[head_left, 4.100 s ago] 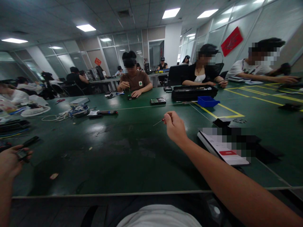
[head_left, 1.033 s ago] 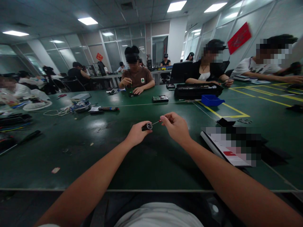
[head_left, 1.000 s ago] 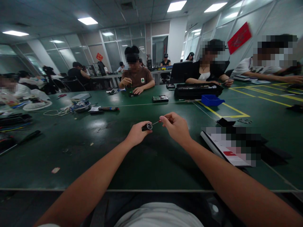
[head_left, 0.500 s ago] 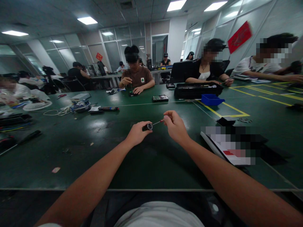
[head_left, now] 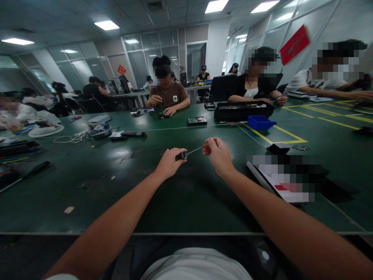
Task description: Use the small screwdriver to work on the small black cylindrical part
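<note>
My left hand point(head_left: 171, 163) is closed round a small black cylinder point(head_left: 182, 156), whose round, silver-rimmed end faces me. My right hand point(head_left: 217, 153) pinches the handle of a thin screwdriver point(head_left: 194, 150); the fingers cover most of that handle. The metal shaft slants down to the left, and its tip meets the right edge of the cylinder. Whether the tip is inside or only touching cannot be made out. Both hands are above the green table point(head_left: 140, 202).
A blue tray point(head_left: 260, 122) and a long black casing point(head_left: 243, 112) lie at the back right. A circuit-board device point(head_left: 197, 121) is beyond my hands. Cables point(head_left: 71, 137) and tools lie left, a white blurred item point(head_left: 264, 175) right. Several people sit around.
My right hand has shifted slightly right and turned, and its fingers now cover the red part of the screwdriver. The left hand has barely moved.
</note>
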`<state>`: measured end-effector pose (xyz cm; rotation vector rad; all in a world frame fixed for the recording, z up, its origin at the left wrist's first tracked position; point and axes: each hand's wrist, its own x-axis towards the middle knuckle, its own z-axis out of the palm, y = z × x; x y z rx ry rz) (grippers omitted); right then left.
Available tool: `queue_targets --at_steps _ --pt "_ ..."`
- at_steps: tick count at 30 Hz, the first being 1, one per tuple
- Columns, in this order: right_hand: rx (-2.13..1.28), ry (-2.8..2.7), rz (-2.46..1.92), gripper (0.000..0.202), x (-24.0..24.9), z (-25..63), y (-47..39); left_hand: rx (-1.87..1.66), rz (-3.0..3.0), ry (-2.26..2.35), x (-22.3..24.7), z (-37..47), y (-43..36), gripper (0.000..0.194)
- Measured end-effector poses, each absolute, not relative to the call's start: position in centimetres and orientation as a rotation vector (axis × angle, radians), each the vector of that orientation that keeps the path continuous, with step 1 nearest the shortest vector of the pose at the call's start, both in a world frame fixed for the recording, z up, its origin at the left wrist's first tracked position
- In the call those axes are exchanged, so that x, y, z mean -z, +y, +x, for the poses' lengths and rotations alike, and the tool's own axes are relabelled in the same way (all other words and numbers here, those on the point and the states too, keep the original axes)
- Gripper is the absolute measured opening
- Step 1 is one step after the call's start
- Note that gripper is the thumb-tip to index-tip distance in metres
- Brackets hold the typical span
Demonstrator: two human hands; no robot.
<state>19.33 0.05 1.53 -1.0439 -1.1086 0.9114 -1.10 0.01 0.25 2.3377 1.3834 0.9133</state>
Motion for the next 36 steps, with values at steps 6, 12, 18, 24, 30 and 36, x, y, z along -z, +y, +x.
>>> queue_targets --at_steps 6,12,18,24,30,36 --pt "-0.799 -1.281 -1.042 0.027 -1.5 19.1 -0.4 -0.935 2.323 1.388 -0.6 -0.9 -0.3 0.039" --pt "-0.755 -1.334 -1.067 0.028 -1.5 19.1 -0.5 -0.995 2.268 1.354 -0.3 -0.9 -0.2 0.042" --pt "-0.68 -1.384 -1.098 0.032 -2.3 19.3 -1.0 -1.033 2.264 1.326 -0.1 -0.9 -0.1 0.042" --pt "-0.575 -1.533 -1.157 0.024 -2.7 19.5 -1.6 -1.006 2.266 1.368 0.0 -1.2 0.0 0.042" --pt "-0.493 -1.615 -1.219 0.033 -2.7 19.5 -1.7 -1.003 2.287 1.354 0.0 -1.2 -0.1 0.042" --pt "-0.541 -1.534 -1.139 0.022 -2.3 19.4 -1.5 -1.002 2.293 1.348 0.1 -1.2 0.0 0.041"
